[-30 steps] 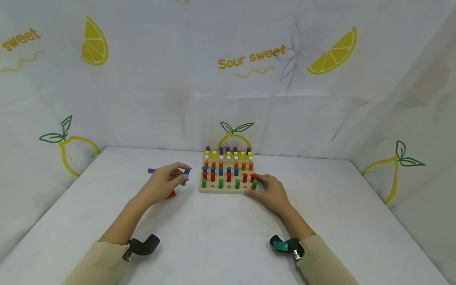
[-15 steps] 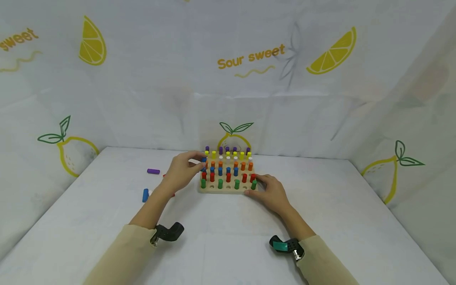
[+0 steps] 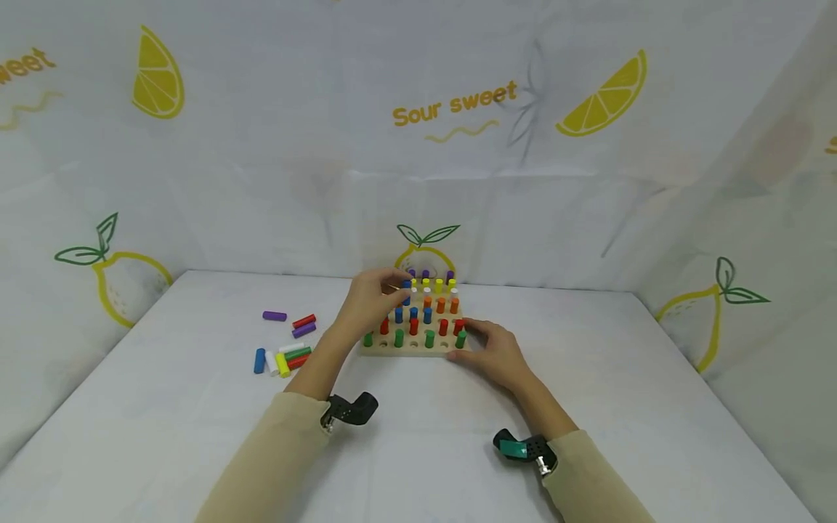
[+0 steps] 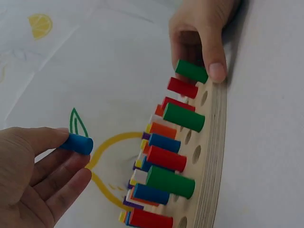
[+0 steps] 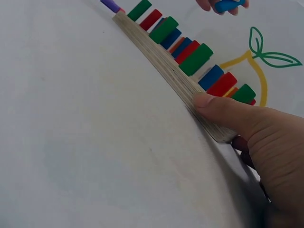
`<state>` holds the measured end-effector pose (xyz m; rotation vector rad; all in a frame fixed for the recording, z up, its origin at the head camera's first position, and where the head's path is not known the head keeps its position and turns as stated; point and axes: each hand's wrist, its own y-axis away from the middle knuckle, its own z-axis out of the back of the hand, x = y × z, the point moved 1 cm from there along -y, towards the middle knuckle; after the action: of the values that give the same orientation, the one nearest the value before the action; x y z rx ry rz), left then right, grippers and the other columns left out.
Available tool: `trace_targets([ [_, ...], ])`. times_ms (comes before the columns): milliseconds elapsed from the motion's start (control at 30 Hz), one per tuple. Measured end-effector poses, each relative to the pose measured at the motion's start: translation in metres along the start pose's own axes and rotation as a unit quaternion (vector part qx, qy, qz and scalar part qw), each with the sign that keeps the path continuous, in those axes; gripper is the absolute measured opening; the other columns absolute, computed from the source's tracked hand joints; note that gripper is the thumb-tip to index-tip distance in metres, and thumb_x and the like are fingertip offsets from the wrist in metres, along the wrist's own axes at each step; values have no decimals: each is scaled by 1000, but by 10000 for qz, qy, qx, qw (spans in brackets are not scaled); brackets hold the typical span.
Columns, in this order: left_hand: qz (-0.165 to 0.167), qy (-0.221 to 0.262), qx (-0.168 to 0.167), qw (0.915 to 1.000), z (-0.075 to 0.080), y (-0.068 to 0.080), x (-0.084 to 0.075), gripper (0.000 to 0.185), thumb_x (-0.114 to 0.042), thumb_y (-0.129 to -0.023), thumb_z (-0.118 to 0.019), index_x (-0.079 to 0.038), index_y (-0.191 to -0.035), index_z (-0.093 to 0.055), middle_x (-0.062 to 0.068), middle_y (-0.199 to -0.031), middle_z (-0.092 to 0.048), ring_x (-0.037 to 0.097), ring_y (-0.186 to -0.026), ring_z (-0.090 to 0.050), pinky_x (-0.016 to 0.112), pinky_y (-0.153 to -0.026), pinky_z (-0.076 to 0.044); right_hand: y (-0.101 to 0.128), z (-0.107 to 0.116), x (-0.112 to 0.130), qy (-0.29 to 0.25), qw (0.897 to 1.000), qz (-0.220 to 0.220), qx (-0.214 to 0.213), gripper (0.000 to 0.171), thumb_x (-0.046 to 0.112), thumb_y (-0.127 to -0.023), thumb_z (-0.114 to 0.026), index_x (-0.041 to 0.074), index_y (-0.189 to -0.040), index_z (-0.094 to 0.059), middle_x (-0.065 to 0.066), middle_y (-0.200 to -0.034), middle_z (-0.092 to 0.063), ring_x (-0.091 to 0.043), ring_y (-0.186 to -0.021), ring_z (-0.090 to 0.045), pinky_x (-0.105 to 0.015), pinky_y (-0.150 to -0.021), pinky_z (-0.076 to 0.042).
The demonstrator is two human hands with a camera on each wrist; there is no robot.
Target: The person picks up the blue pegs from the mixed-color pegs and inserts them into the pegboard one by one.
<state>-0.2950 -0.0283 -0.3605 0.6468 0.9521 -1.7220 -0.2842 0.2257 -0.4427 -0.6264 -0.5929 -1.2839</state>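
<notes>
A wooden pegboard (image 3: 395,352) carries rows of green, red, blue, orange, white, yellow and purple pegs, with some bare holes in the front row. My left hand (image 3: 366,305) pinches a blue peg (image 4: 81,144) between thumb and fingers. In the left wrist view that peg is held clear above the standing pegs. My right hand (image 3: 493,352) grips the board's near right corner, its thumb (image 5: 204,100) pressed on the front edge and the other fingers round the side. Part of the board's back left is hidden behind my left hand in the head view.
Left of the board lie several loose pegs: a blue peg (image 3: 259,361), a yellow peg (image 3: 282,365), a purple peg (image 3: 275,316), and white, green and red ones. A white sheet printed with lemons (image 3: 425,250) rises behind the table (image 3: 418,436).
My left hand has carried the blue peg rightward from beside the board to above it, uncovering the loose pegs on the left. My right hand keeps its grip on the corner.
</notes>
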Motion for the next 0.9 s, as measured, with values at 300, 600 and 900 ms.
trace_targets([
  [300, -124, 471, 161, 9987, -26, -16, -7, 28, -18, -96, -69, -9, -123, -71, 7, -114, -75, 24, -102, -71, 38, -91, -60, 0, 3, -9, -148, 9998, 102, -121, 70, 43, -78, -86, 9, -134, -63, -10, -139, -65, -32, -139, -51, -54, -119, -38],
  [600, -280, 294, 312, 9987, -55, -27, 2, 28, -17, -95, -71, -7, -121, -71, 7, -112, -75, 23, -104, -71, 36, -87, -60, 1, 5, -5, -5, 9995, 194, -260, 67, 43, -78, -86, 10, -132, -65, -9, -134, -68, -32, -136, -55, -54, -116, -40],
  [900, -424, 196, 261, 9986, -70, -31, 11, 27, -19, -95, -72, -10, -121, -71, 5, -107, -77, 20, -100, -73, 35, -85, -60, 1, 5, -4, -103, 9995, 215, -203, 66, 42, -78, -86, 11, -132, -65, -8, -135, -67, -31, -138, -53, -54, -118, -38],
])
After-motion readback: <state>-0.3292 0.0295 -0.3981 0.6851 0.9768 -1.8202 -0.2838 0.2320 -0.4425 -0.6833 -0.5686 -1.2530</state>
